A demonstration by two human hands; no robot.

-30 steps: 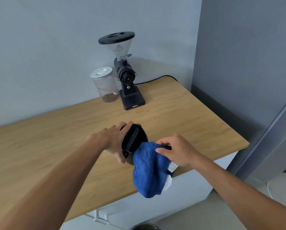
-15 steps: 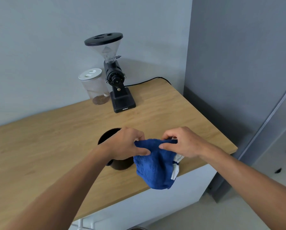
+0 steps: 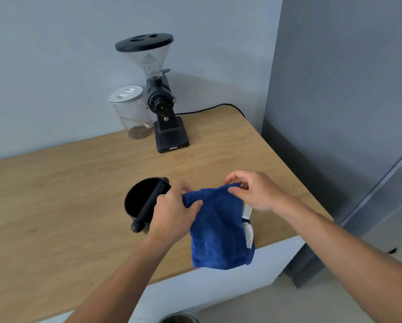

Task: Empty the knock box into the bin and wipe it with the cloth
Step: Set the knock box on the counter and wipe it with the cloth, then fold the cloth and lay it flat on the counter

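The black knock box [image 3: 140, 201] stands upright on the wooden counter [image 3: 55, 206], its dark inside and cross bar showing. Just right of it, both hands hold a blue cloth [image 3: 218, 229] by its top edge so it hangs over the counter's front. My left hand [image 3: 174, 213] pinches the cloth's left corner and partly covers the box's right side. My right hand [image 3: 253, 192] pinches the right corner. A metal bin rim [image 3: 179, 319] peeks in at the bottom edge.
A black coffee grinder [image 3: 160, 101] with a clear hopper and a lidded glass jar [image 3: 132, 113] stand at the back by the wall. A cable [image 3: 209, 108] runs behind them. The counter ends to the right, beside a grey wall [image 3: 335, 89].
The knock box went from my left hand, tilted, to standing upright on the counter. My left hand moved onto the cloth, which both hands now spread apart.
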